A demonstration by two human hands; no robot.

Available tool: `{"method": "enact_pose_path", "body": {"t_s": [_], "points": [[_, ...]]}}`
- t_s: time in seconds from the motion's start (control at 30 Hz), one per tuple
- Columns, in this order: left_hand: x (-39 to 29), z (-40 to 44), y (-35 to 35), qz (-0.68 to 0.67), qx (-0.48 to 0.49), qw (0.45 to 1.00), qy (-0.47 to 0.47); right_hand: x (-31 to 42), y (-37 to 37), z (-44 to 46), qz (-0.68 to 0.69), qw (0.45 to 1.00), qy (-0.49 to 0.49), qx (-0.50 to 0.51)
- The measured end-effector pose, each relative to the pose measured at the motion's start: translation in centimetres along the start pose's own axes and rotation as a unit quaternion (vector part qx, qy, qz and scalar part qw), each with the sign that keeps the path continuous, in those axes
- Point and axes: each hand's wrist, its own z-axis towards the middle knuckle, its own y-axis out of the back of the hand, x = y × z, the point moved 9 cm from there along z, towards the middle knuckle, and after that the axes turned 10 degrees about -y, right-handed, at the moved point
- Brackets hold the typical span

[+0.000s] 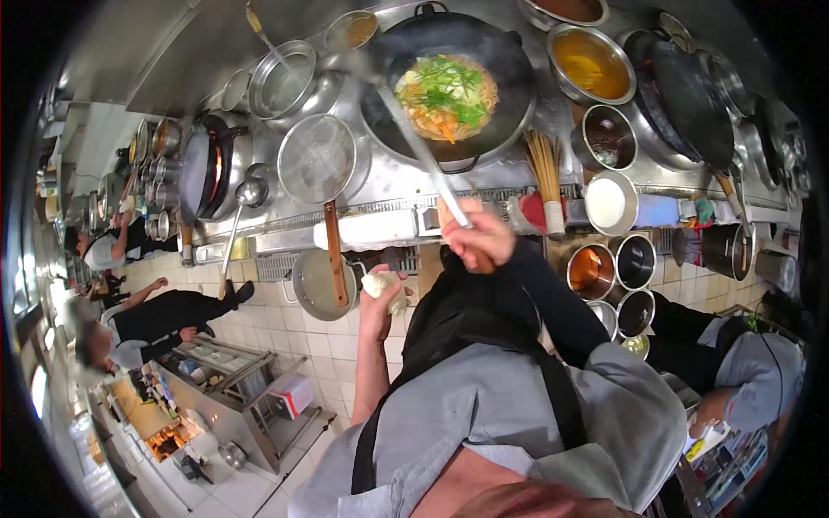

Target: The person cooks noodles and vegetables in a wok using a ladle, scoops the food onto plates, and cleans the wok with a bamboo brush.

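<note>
Seemingly mid-cooking, the right hand (479, 237) clamps a long metal utensil (424, 155) slanting over the wok (513, 86) of greens (445, 91), upper centre, while the left hand (376, 311) clutches a white cloth (378, 283) mid-frame, and the next move likely calls for steady steering.

Below me lie pale square floor tiles (319, 354) with darker joints. Before me runs a long, shiny stainless-steel surface (380, 190), backed by a smooth grey metal wall (181, 52). To my left stands a grey metal work table (233, 406); beyond it glows a bright white light (39, 393).
</note>
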Motion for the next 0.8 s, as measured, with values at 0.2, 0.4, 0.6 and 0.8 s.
{"method": "enact_pose_path", "body": {"t_s": [0.2, 0.4, 0.6, 0.8], "points": [[1.9, 0.9, -3.0, 0.031, 0.026, 0.999, 0.024, 13.6, 15.7, -15.0, -0.430, 0.659, 0.278, -0.551], [1.6, 1.6, -6.2, 0.046, 0.038, 0.998, 0.034, 15.3, 29.3, -17.9, -0.470, 0.590, 0.159, -0.637], [2.0, 1.1, -6.9, 0.047, 0.040, 0.998, 0.033, 14.3, 31.6, -17.0, 0.117, 0.941, 0.085, -0.306], [3.6, 0.2, -5.7, 0.050, 0.032, 0.997, 0.041, 15.2, 28.3, -20.3, -0.515, 0.546, 0.250, -0.612]]}}
